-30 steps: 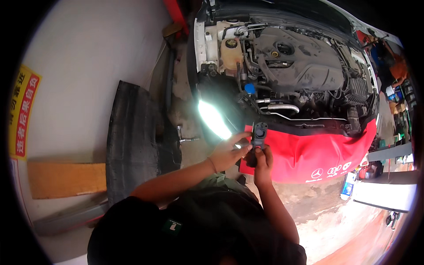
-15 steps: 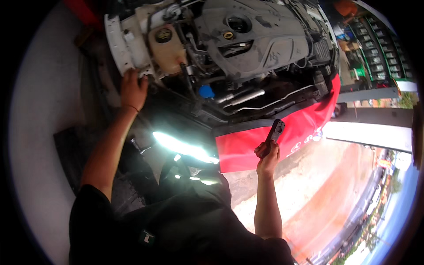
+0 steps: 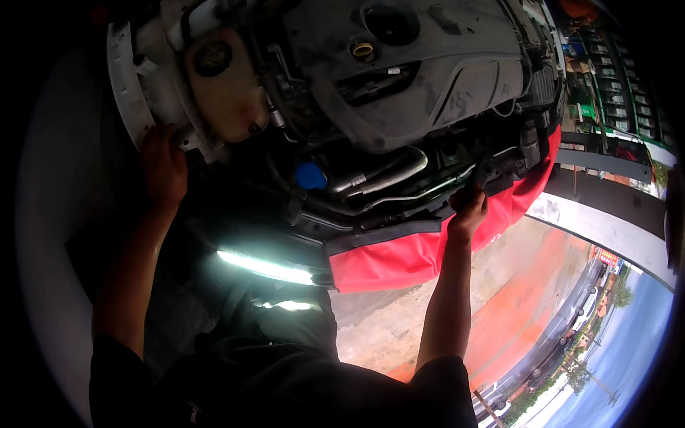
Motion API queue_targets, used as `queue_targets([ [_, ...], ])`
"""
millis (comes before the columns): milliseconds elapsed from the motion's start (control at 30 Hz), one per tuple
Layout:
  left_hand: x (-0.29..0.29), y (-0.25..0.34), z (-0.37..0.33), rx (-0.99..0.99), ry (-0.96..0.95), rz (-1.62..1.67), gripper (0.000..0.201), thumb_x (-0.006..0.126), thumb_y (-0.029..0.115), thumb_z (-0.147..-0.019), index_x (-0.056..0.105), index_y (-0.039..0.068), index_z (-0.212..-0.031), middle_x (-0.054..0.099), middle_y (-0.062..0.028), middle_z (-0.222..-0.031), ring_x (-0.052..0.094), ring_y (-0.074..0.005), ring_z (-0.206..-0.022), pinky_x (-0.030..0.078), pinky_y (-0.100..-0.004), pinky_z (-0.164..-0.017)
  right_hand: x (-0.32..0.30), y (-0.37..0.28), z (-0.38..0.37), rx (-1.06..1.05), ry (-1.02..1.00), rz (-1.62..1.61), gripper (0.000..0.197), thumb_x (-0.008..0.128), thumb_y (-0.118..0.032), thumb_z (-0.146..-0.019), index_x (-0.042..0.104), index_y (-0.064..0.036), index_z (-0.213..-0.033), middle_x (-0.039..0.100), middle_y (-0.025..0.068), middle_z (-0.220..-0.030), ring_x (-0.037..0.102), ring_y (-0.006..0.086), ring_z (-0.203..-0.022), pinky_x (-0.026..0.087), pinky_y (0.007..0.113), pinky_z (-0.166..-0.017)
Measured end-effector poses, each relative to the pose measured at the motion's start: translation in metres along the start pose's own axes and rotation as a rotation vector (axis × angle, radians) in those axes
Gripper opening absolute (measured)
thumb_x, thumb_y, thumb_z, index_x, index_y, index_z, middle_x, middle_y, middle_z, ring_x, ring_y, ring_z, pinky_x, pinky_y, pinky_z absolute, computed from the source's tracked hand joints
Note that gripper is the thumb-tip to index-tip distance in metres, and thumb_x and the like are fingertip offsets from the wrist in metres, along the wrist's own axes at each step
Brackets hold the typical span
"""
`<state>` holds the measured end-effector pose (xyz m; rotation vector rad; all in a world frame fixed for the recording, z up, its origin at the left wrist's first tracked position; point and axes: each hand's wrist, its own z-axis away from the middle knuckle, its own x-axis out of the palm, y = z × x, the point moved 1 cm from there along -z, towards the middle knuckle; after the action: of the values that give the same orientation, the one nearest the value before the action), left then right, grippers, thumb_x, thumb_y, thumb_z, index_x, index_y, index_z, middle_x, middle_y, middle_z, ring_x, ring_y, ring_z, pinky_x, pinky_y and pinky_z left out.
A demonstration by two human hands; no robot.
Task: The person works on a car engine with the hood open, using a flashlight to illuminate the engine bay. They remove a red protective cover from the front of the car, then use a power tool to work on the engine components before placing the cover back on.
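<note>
My left hand rests its fingers, loosely extended, on the white metal edge of the car's front corner, beside the tan fluid reservoir. Shadow hides some of the fingertips. My right hand is wrapped round a slim dark handheld tool, whose rounded end points into the front of the engine bay. Its exact kind cannot be made out. Below it hangs a red cover draped over the car's front. A large grey engine cover fills the upper middle, and a blue cap lies between my hands.
A lit headlamp glows close to my legs. Metal pipes cross the front of the bay. Shelving with many small items stands at the far right, above a white beam. Parked vehicles show outside on the right.
My right hand has carried the tool forward from above the red cover into the front of the engine bay. The view has moved closer; my left hand stays on the metal edge.
</note>
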<state>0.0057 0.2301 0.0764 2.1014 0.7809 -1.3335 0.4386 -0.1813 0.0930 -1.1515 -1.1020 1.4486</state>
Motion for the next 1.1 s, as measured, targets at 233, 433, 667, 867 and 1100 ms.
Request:
queue_targets([
  [233,-0.004,0.011,-0.002,-0.011,-0.013,0.026,0.045,0.048,0.005,-0.088,0.051,0.003,-0.132,0.048,-0.0193,-0.138,0.044,-0.0385,-0.132,0.036,-0.0493,-0.110,-0.010,0.035,-0.098,-0.063,-0.066,-0.023,0.031,0.046,-0.030,-0.099,0.047,-0.0107,-0.075,0.044,0.0008,-0.060,0.038,0.0129,-0.048,0.031,0.029,-0.044],
  [433,-0.007,0.012,-0.002,0.011,-0.019,0.034,0.044,0.046,0.008,-0.089,0.051,0.003,-0.133,0.049,-0.0179,-0.139,0.044,-0.0387,-0.133,0.036,-0.0492,-0.110,-0.013,0.041,-0.145,-0.013,-0.081,-0.038,0.026,0.051,-0.028,-0.097,0.051,-0.0092,-0.079,0.046,0.0017,-0.061,0.039,0.0135,-0.048,0.031,0.029,-0.043],
  [667,-0.008,0.015,-0.003,0.005,-0.005,0.002,0.044,0.045,0.008,-0.089,0.052,0.003,-0.132,0.049,-0.0183,-0.138,0.046,-0.0389,-0.131,0.039,-0.0493,-0.109,-0.005,0.044,-0.157,-0.049,-0.070,0.032,0.029,0.053,-0.030,-0.097,0.052,-0.0082,-0.078,0.046,0.0025,-0.062,0.041,0.0147,-0.048,0.035,0.030,-0.044],
  [867,-0.008,0.014,-0.004,-0.002,-0.022,0.002,0.043,0.045,0.009,-0.090,0.053,0.003,-0.132,0.050,-0.0185,-0.137,0.046,-0.0390,-0.131,0.039,-0.0490,-0.109,0.009,0.035,-0.136,0.043,-0.066,0.129,0.036,0.051,-0.035,-0.098,0.051,-0.0077,-0.075,0.047,0.0035,-0.057,0.044,0.0157,-0.046,0.039,0.032,-0.046],
  [1100,-0.009,0.004,-0.003,0.068,-0.033,-0.004,0.043,0.045,0.011,-0.090,0.054,0.003,-0.132,0.050,-0.0192,-0.139,0.043,-0.0398,-0.133,0.035,-0.0494,-0.111,0.000,0.046,-0.131,-0.002,-0.094,0.189,0.036,0.054,-0.037,-0.097,0.051,-0.0077,-0.077,0.050,0.0035,-0.058,0.045,0.0146,-0.045,0.040,0.031,-0.046],
])
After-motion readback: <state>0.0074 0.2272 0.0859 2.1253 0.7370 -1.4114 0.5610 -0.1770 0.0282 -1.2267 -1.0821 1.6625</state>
